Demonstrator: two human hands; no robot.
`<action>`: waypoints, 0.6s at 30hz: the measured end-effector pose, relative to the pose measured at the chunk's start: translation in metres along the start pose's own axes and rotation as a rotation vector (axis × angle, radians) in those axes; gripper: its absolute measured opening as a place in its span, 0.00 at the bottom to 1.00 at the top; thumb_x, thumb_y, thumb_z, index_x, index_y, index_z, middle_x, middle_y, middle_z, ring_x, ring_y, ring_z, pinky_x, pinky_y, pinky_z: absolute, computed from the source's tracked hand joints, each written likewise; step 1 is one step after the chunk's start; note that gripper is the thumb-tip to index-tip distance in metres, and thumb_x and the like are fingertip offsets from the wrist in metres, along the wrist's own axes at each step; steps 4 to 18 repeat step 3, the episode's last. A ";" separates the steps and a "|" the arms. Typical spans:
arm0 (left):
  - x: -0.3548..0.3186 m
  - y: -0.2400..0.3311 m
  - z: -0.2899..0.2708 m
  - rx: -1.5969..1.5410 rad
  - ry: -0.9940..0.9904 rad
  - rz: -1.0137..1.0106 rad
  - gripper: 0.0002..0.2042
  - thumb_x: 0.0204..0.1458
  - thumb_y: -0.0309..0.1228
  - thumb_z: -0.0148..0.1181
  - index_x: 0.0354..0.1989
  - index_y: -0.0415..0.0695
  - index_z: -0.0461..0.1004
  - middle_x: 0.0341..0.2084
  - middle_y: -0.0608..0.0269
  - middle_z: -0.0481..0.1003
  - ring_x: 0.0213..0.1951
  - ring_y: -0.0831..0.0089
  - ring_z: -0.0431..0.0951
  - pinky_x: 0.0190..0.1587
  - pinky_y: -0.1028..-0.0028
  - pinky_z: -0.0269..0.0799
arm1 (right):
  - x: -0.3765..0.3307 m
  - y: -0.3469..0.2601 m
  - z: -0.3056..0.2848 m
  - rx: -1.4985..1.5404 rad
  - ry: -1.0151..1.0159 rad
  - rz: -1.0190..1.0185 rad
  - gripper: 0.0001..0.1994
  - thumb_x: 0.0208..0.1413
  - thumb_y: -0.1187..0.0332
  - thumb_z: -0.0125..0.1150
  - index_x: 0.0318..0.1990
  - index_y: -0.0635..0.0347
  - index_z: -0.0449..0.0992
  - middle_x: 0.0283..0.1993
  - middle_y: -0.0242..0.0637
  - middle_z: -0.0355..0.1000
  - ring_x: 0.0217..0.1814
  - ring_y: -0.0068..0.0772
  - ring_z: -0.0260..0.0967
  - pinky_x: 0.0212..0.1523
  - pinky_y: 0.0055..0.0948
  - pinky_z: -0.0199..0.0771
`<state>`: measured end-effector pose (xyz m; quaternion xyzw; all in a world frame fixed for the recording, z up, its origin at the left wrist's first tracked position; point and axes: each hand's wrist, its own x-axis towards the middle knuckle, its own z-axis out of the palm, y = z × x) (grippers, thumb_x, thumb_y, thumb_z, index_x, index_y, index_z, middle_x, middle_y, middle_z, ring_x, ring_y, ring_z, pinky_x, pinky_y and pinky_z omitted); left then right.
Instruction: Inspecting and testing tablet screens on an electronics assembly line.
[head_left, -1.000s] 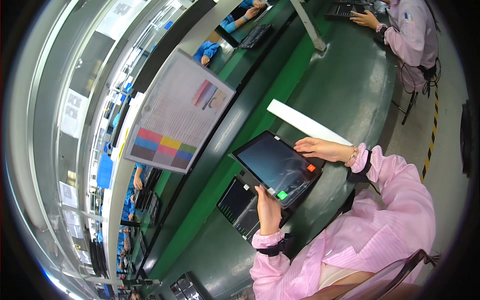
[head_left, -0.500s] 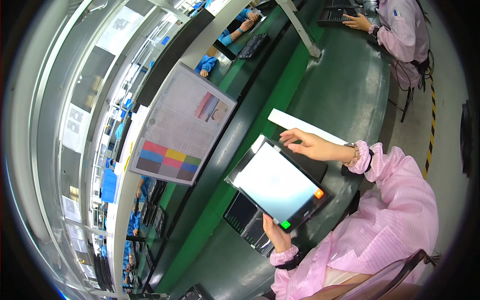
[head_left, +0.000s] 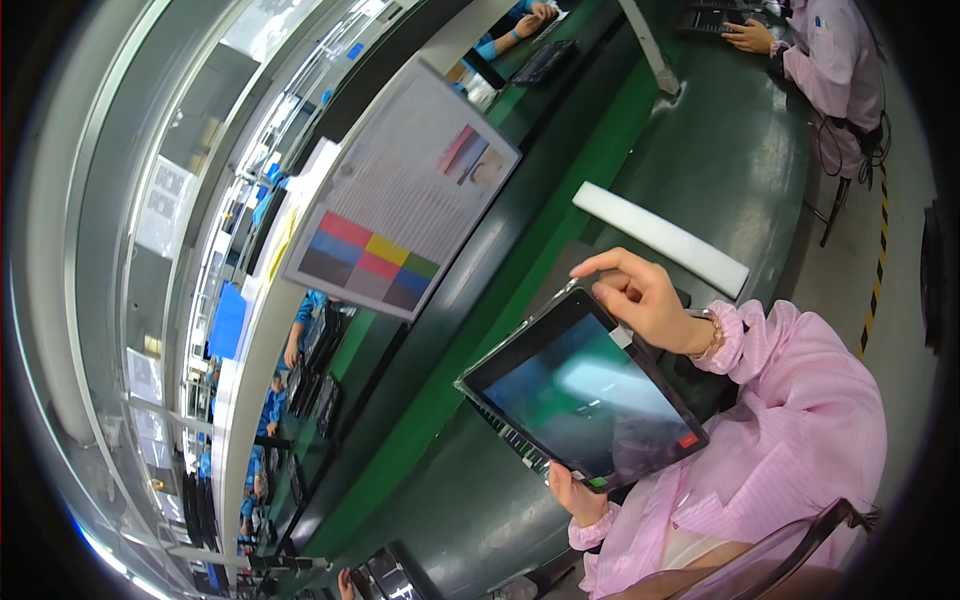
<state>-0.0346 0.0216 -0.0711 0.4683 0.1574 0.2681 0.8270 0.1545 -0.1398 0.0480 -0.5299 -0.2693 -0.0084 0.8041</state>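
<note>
A black-framed tablet is held tilted above the bench, its screen dark with glossy reflections and small coloured squares along the near edge. My left hand grips its lower edge, with the thumb on the front side. At the tablet's upper corner is my right hand, index finger stretched along the top edge and the other fingers curled in against the corner. Partly hidden beneath the tablet is a dark panel with small light marks. Beyond my right hand a white foam-like strip lies on the bench.
A framed sheet with coloured blocks hangs beside the green bench. At the upper right a co-worker in pink handles a dark device. Other workers in blue sit across the line. Another hand shows at the bottom by a black device.
The tablet's screen went from bright white to dark, and the tablet has tipped and shifted right. My right hand, hovering above it before, has closed onto its upper corner.
</note>
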 end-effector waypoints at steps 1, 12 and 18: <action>-0.001 0.001 -0.001 0.017 -0.008 0.052 0.21 0.60 0.42 0.46 0.49 0.34 0.66 0.45 0.57 0.71 0.45 0.67 0.72 0.49 0.70 0.67 | 0.002 0.005 0.002 0.084 -0.025 0.130 0.14 0.56 0.78 0.47 0.50 0.63 0.68 0.18 0.20 0.60 0.20 0.08 0.51 0.21 0.14 0.49; -0.006 0.004 -0.007 0.031 -0.004 0.112 0.21 0.60 0.42 0.46 0.49 0.34 0.67 0.45 0.56 0.71 0.45 0.66 0.72 0.49 0.69 0.67 | 0.002 0.021 0.009 0.247 -0.101 0.418 0.13 0.57 0.74 0.50 0.50 0.60 0.70 0.22 0.22 0.65 0.24 0.10 0.57 0.25 0.14 0.58; -0.006 0.004 -0.007 0.031 -0.004 0.112 0.21 0.60 0.42 0.46 0.49 0.34 0.67 0.45 0.56 0.71 0.45 0.66 0.72 0.49 0.69 0.67 | 0.002 0.021 0.009 0.247 -0.101 0.418 0.13 0.57 0.74 0.50 0.50 0.60 0.70 0.22 0.22 0.65 0.24 0.10 0.57 0.25 0.14 0.58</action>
